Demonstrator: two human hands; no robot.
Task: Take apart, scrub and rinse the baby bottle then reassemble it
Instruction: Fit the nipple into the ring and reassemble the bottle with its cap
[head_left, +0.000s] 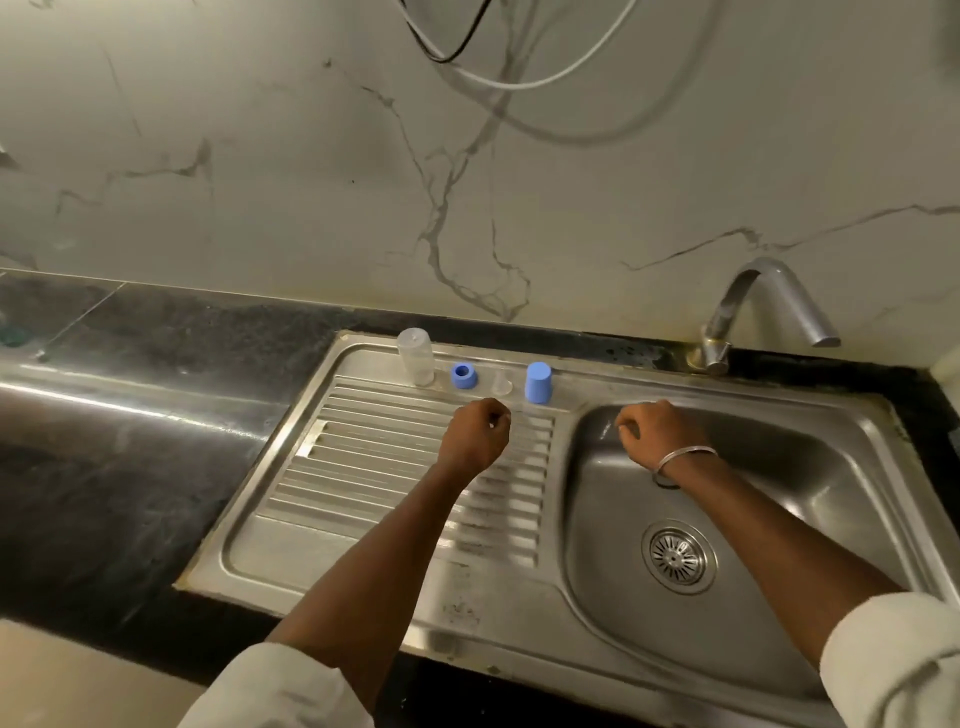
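Rolled-up pale sleeves sit nearest the camera at the bottom edge, one on each forearm, and both bare arms reach forward over a steel sink unit (270, 467) set into a dark counter (130, 415). The left hand (475, 434) hovers above the ribbed draining board, fingers curled loosely inward into a half-closed grip with nothing visibly in it. The right hand (652, 431), with a thin metal bangle (685, 457) at the wrist, hangs over the far rim of the basin (779, 519), its grip likewise loosely curled and empty as far as can be seen.

The baby bottle lies in separate parts along the back ledge of the draining board. From left to right stand the clear bottle body (415, 356), upside down on its mouth, a blue screw ring (463, 375), a clear teat (501, 384) that is faint and hard to make out, and a blue cap (538, 382) resting mouth down. The parts stand near one another but apart, just beyond the left hand.

A curved metal tap (763, 306) rises from the back right corner of the sink, against a marble-patterned wall (260, 182). A round drain strainer (678, 556) sits in the basin floor.
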